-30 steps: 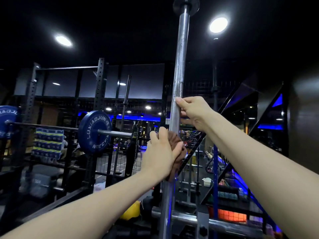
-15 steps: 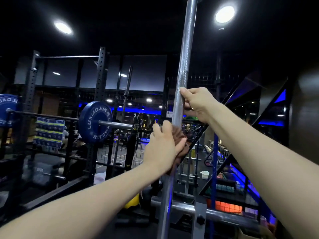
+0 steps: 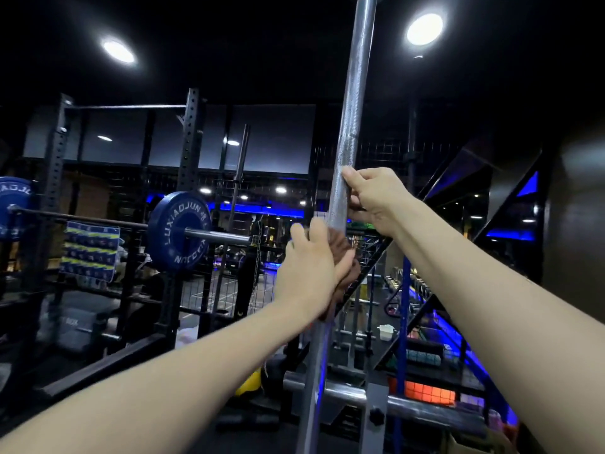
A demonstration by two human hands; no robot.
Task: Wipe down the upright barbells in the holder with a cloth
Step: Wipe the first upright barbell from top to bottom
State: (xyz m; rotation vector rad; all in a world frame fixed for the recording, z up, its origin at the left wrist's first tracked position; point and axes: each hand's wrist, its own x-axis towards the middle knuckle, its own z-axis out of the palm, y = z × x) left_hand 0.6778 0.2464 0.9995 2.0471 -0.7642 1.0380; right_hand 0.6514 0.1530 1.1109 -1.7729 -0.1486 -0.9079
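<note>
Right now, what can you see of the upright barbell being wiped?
The upright barbell is a silvery metal shaft, finely knurled, with a smooth ring partway up. It stands nearly vertical, leaning slightly right toward the top, and runs out of frame at both ends. The right hand grips it above; just below, the left hand wraps a brown cloth around it. Lower down it crosses in front of a horizontal steel bar.

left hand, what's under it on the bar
A brown cloth sits between the left hand and the upright barbell, bunched out past the fingers. The bar's stretch beneath the cloth is covered, so its state there cannot be seen.
</note>
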